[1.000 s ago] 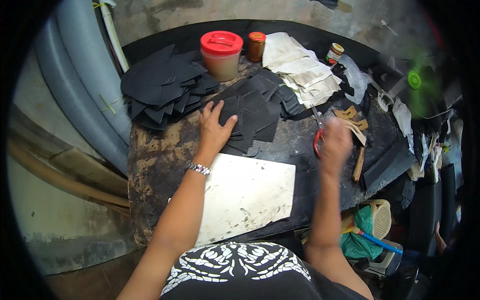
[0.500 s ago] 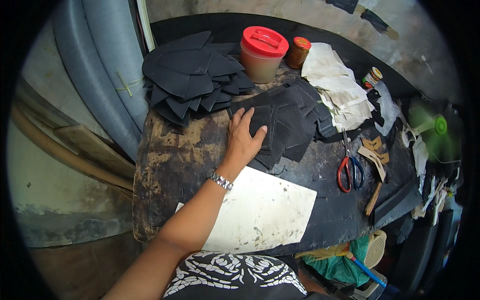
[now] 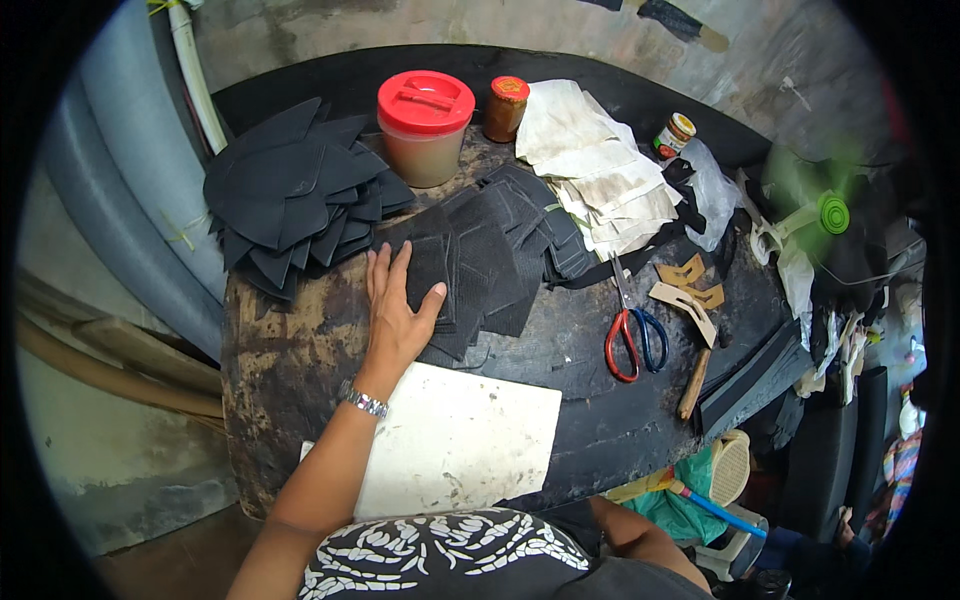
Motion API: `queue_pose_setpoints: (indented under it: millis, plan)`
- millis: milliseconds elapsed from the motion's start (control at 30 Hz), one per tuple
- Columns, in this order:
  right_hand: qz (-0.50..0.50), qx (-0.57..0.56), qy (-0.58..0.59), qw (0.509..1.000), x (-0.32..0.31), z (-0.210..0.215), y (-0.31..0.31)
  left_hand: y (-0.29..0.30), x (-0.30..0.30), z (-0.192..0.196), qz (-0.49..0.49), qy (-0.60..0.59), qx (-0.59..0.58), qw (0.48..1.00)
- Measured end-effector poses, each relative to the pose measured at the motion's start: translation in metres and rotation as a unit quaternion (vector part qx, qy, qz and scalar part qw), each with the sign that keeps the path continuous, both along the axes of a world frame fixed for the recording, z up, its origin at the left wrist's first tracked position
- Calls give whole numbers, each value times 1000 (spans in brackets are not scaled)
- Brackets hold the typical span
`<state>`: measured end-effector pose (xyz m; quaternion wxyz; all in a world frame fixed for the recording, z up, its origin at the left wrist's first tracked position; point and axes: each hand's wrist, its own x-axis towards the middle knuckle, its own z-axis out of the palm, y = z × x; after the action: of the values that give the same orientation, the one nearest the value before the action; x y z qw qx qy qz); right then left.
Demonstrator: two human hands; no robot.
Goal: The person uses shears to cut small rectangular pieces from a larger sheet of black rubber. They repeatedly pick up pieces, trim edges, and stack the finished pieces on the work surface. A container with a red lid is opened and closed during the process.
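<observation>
The left hand (image 3: 395, 305) lies flat and open on the flat black textured cut pieces (image 3: 470, 262), pressing, holding nothing. Next it likely must pinch one piece. The right hand is out of sight.

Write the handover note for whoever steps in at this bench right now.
Left hand: flat, fingers spread, pressing on the black cut pieces at the middle of the table.
Right hand: out of view; only the forearm shows at the lower edge.
Second pile of black pieces lies at the far left. Scissors lie free to the right, with tan patterns beside them. White board at the near edge is bare.
Done: many pieces cut and piled.
Left: nothing is held; neither hand has a tool.
</observation>
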<state>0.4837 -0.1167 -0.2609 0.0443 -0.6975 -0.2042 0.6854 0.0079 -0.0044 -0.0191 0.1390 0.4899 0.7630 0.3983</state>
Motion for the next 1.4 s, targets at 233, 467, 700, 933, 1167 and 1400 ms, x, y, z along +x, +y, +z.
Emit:
queue_pose_setpoints:
  millis: [233, 467, 700, 933, 1167, 1400]
  plan:
    - [162, -112, -63, 978, 43, 75, 52, 0, 5, -3, -67, 31, -79, 994]
    - [719, -82, 42, 688, -78, 299, 108, 35, 33, 19, -96, -49, -113, 988]
    - [687, 633, 103, 341, -293, 403, 205, 25, 35, -1, -21, 15, 64, 998]
    - [427, 808, -151, 378, -476, 358, 344, 26, 26, 4, -25, -53, 168, 984]
    - [492, 758, -159, 398, -458, 353, 349, 54, -12, 7, 55, -72, 240, 967]
    - [418, 821, -106, 375, -442, 341, 339, 138, -35, 20, 67, -36, 255, 964]
